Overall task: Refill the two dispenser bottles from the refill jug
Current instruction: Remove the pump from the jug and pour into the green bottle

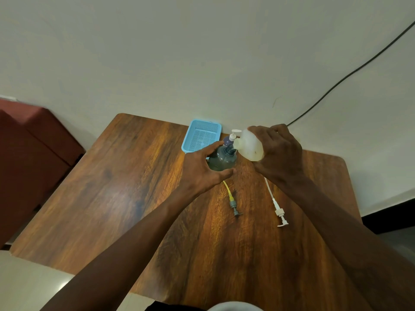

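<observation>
The grey dispenser bottle (221,159) sits mid-table with the left hand (202,171) wrapped round it, fingers curled on its sides, while the right hand (278,149) clamps the tipped refill jug (249,144), spout right at the neck. That neck looks narrow, so a wobble could slop liquid onto the wooden table (112,187). Two loose pumps (grey pump (234,205), white pump (279,213)) lie nearer; a blue basket (202,135) and purple bottle (229,140) sit by the plain wall (202,52).
</observation>
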`<state>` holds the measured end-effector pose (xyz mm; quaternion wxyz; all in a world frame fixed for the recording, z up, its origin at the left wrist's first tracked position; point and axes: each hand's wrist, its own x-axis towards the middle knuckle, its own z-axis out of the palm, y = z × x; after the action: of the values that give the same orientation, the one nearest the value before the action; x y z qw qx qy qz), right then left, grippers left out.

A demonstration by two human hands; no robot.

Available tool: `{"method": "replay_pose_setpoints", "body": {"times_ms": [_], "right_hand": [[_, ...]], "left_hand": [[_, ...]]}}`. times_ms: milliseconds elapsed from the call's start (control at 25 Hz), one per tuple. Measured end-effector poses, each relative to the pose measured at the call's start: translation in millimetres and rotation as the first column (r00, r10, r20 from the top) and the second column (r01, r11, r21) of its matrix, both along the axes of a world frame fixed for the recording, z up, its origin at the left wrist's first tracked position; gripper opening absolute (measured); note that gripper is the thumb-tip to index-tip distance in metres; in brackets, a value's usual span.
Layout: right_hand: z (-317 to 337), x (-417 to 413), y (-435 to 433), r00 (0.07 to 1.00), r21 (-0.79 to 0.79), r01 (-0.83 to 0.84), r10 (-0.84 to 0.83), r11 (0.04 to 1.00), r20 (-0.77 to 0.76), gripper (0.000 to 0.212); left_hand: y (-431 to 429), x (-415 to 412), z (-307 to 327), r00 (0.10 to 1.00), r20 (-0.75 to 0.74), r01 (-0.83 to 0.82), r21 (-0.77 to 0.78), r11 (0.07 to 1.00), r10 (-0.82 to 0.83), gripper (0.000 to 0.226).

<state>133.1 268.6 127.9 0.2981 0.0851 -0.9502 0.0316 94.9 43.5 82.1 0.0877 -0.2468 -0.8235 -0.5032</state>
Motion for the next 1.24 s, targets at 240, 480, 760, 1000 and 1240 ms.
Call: {"method": "replay_pose_setpoints", "body": {"times_ms": [240, 480, 760, 1000, 1240], "right_hand": [[-0.6, -0.9, 1.1, 1.0, 0.007, 0.004, -0.004, 1.0, 0.006, 0.082], [0.3, -1.6, 1.6, 1.0, 0.005, 0.011, -0.011, 1.0, 0.01, 0.081], [-0.3, -1.5, 1.2, 1.0, 0.008, 0.016, -0.017, 1.0, 0.013, 0.083], [-0.6, -1.1, 1.7, 1.0, 0.01, 0.002, -0.002, 1.0, 0.007, 0.082], [-1.5, -1.0, 3.2, 1.0, 0.005, 0.0, 0.0, 1.0, 0.005, 0.08]], "left_hand": [[0.3, -0.9, -0.4, 1.0, 0.001, -0.002, -0.008, 1.0, 0.002, 0.073], [0.6, -1.8, -0.9, 1.0, 0.017, 0.007, -0.015, 1.0, -0.007, 0.075], [1.3, -2.0, -5.8, 0.998, 0.057, 0.007, -0.012, 1.0, -0.007, 0.08], [1.5, 0.4, -2.1, 0.999, 0.052, 0.013, 0.008, 1.0, -0.013, 0.077], [0.9, -0.7, -5.7, 0.998, 0.066, 0.012, -0.009, 1.0, -0.011, 0.078]]}}
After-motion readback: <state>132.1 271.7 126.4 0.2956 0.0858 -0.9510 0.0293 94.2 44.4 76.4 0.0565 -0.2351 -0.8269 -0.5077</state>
